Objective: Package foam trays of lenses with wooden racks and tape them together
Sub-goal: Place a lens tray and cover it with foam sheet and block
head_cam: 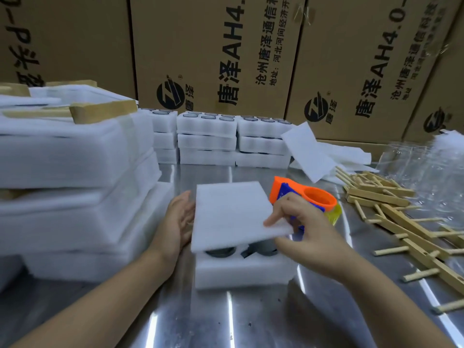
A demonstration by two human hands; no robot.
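Cardboard boxes [216, 54] wall off the whole back. The print runs sideways up them: "唐泽AH4." in big black characters beside a round black logo, then smaller lines starting "沧州唐泽通信" and "地址:河北河间经济开". The rest is cut off.

Far left there's a tall stack of packed foam bundles [70, 156] with a wooden rack [103, 110] on top, and it crowds right up to the work spot. The left hand [175, 222] sits just beside it, flat and relaxed, fingers straight and close together along the left edge of the foam sheet [233, 212]. Can't tell if it actually touches.

The sheet's long axis runs away from the person. It hangs tilted over the foam tray [241, 272] in the middle of the desk [251, 322], and the near edge is raised enough to show dark lenses [221, 252] in their pockets. The right hand [306, 229] pinches the sheet's near right corner, with the index finger on top and the thumb under.

Just behind that hand is an orange and blue tape dispenser [316, 194] with yellowish tape. Further back are stacks of filled trays [208, 139] and some loose foam sheets [308, 151]. A messy pile of wooden racks [391, 217] sprawls to the right, near the desk edge. Bare shiny metal lies in front of the tray.
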